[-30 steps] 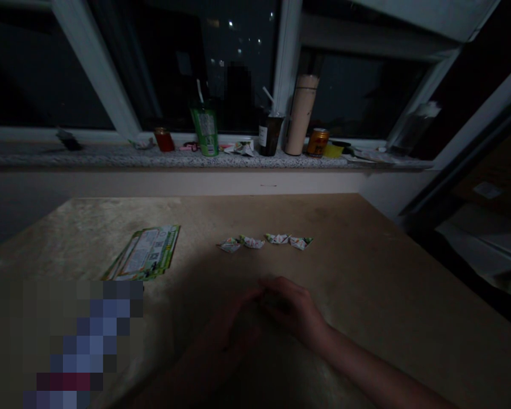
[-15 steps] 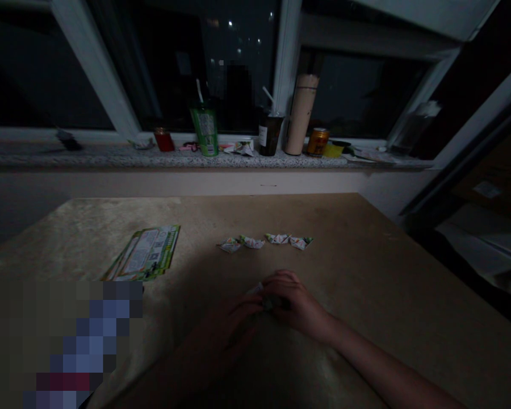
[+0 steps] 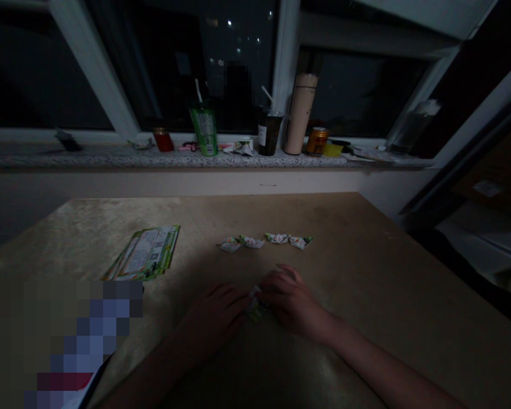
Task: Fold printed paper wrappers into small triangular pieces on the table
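Note:
Between my hands, low over the table, is a small folded piece of printed paper (image 3: 255, 305) in white and green, partly covered by fingers. My right hand (image 3: 290, 301) has its fingers curled and pinched on the paper's right side. My left hand (image 3: 220, 307) is bent against its left side, the fingertips pressed to the edge. Beyond them lies a row of several folded paper shapes (image 3: 276, 238), boat-like, with red and green print. A stack of printed leaflets (image 3: 147, 253) with green borders lies to the left.
The wooden table (image 3: 366, 272) meets a wall under a granite sill (image 3: 123, 159). On the sill stand a green cup with a straw (image 3: 205, 130), a dark cup (image 3: 269, 135), a pale pink flask (image 3: 301, 113), an orange can (image 3: 317, 141) and a red jar (image 3: 163, 140).
My left hand has turned and flattened somewhat, its fingers now extended toward the paper. The folded paper has shifted slightly left and shows more. My right hand has barely moved.

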The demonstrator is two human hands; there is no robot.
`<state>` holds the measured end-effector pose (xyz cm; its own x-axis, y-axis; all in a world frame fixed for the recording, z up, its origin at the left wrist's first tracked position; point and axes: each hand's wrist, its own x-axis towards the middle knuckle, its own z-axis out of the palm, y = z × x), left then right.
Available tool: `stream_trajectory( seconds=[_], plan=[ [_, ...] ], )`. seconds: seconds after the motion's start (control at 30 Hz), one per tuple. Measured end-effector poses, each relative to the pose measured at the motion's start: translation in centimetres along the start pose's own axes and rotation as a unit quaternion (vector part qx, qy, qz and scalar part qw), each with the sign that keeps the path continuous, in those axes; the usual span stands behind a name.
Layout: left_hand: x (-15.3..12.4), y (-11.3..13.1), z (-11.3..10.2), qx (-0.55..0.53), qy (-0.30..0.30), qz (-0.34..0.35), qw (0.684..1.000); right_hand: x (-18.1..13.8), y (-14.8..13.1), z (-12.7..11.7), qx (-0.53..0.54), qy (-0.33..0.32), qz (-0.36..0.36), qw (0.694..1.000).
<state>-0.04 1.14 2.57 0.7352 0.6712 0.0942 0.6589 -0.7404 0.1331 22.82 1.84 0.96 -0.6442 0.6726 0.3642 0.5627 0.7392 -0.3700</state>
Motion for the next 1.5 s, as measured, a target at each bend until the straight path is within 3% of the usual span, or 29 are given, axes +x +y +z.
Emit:
stream_trajectory(
  seconds=[0.27,0.43,0.7,1.23,1.5],
  plan=[
    [0.3,-0.3,0.7,0.1,0.029,0.044,0.994,0.1,0.5,0.4,-0.12,0.008,-0.099,0.988],
    [0.3,-0.7,1.3,0.134,0.039,0.074,0.987,0.1,0.5,0.3,-0.195,-0.024,-0.166,0.966],
    [0.0,-1.1,1.6,0.143,0.038,0.105,0.983,0.0,0.6,0.2,-0.21,-0.047,-0.195,0.957],
    [0.6,-0.8,1.1,0.077,0.029,0.064,0.995,0.0,0.6,1.0,-0.153,0.004,-0.162,0.975],
    [0.8,-0.4,1.4,-0.06,0.085,-0.079,0.991,0.4,0.9,1.9,-0.063,0.043,-0.028,0.997]
  ],
)
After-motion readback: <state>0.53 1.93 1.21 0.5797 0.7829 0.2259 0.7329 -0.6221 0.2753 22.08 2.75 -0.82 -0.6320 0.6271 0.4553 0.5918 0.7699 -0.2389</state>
